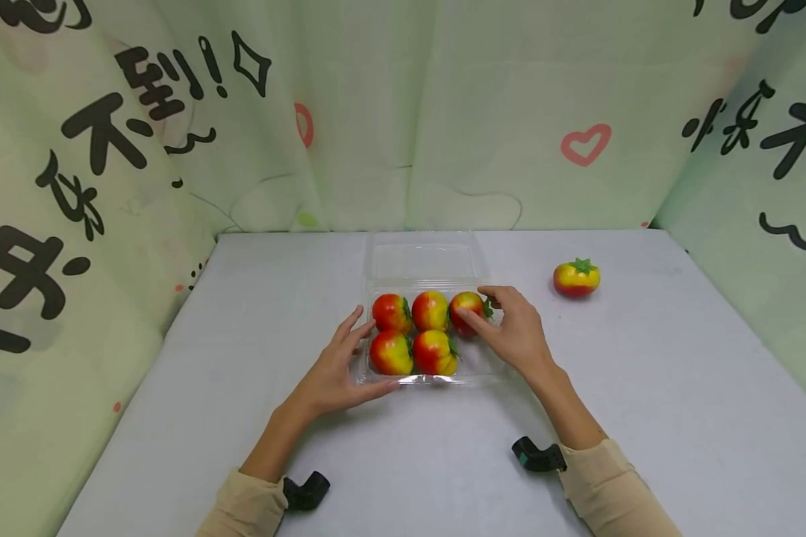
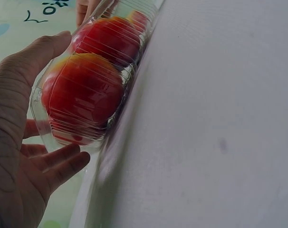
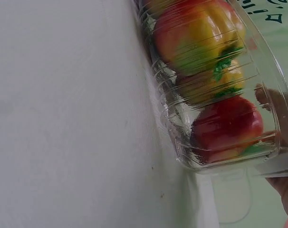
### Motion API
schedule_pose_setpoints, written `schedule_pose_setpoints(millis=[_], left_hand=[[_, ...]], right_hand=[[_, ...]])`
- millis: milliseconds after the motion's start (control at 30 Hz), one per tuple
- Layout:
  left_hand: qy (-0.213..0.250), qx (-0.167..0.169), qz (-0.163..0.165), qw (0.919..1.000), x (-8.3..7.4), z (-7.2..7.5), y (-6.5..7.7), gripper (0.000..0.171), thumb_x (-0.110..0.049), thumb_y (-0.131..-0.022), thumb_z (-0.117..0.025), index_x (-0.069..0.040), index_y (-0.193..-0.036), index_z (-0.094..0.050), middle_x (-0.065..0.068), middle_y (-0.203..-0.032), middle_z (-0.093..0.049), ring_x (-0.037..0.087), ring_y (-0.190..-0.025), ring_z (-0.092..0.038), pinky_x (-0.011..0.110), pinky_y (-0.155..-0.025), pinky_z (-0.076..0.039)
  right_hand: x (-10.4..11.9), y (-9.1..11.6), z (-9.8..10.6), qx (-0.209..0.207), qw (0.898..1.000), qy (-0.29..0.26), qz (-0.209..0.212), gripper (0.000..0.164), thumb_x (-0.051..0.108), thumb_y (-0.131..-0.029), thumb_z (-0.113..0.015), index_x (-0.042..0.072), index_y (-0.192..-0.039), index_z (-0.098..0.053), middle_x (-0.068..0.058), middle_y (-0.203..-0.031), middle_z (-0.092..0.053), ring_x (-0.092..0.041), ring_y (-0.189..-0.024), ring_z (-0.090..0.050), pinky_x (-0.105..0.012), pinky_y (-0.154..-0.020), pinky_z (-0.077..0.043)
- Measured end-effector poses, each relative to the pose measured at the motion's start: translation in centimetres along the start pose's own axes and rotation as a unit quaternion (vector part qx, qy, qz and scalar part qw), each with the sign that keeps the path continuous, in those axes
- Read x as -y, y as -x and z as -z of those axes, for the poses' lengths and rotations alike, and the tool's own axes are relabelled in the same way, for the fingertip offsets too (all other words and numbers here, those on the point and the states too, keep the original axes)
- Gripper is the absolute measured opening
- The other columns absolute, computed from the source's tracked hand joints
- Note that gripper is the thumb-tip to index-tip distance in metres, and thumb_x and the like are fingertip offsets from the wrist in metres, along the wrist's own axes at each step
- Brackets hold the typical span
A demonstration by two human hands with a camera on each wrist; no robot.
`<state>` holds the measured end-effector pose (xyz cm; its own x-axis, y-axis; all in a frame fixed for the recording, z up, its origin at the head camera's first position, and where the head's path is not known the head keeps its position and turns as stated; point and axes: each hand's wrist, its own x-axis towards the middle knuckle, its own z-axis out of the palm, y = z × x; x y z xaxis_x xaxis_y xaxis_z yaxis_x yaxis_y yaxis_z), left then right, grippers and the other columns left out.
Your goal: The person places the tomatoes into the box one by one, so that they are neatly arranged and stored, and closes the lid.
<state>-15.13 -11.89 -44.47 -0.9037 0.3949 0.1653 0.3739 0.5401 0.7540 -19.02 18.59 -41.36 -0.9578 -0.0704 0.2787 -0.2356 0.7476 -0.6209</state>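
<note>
A clear plastic box (image 1: 473, 377) lies on the table with its hinged lid (image 1: 425, 261) folded back. Inside are several red and yellow tomatoes with green leafy tops, among them a front-left tomato (image 1: 391, 353) and a front-middle tomato (image 1: 434, 353). My right hand (image 1: 519, 328) pinches the back-right tomato (image 1: 466, 309) between thumb and fingers, inside the box. My left hand (image 1: 332, 377) spreads around the box's front-left corner, thumb along the front rim and fingers by the left side. Through the ribbed wall, the right wrist view shows a red tomato (image 3: 228, 124) near the right fingers.
One more tomato (image 1: 576, 278) stands on the white table (image 1: 645, 373) at the back right, apart from the box. A printed pale green curtain (image 1: 497, 112) encloses the table at the back and sides. Black wrist mounts (image 1: 307, 492) sit at both sleeves.
</note>
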Motion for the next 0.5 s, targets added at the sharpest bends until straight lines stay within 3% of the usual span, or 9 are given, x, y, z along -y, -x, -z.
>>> schedule_pose_setpoints(millis=[267,500], left_hand=[[0.002,-0.005,-0.007,1.0000,0.1,0.0,0.0,0.097,-0.042,-0.078,-0.087,-0.006,-0.155,-0.042,0.011,-0.170,-0.019,0.034,-0.138,-0.052,0.051,-0.107,-0.049],[0.003,-0.007,-0.008,0.9999,0.1,-0.1,0.0,0.097,-0.043,-0.078,-0.087,-0.006,-0.155,-0.042,0.011,-0.170,-0.019,0.034,-0.139,-0.051,0.052,-0.106,-0.049]], right_hand=[[-0.6,0.4,0.8,-0.020,1.000,-0.002,0.015,0.052,0.029,-0.092,-0.078,-0.004,-0.130,-0.063,-0.024,-0.128,-0.065,-0.042,-0.113,-0.063,-0.056,-0.098,-0.054],[-1.1,0.5,1.3,-0.022,1.000,0.012,0.004,0.053,0.029,-0.092,-0.078,-0.004,-0.130,-0.062,-0.025,-0.128,-0.064,-0.042,-0.112,-0.063,-0.056,-0.097,-0.054]])
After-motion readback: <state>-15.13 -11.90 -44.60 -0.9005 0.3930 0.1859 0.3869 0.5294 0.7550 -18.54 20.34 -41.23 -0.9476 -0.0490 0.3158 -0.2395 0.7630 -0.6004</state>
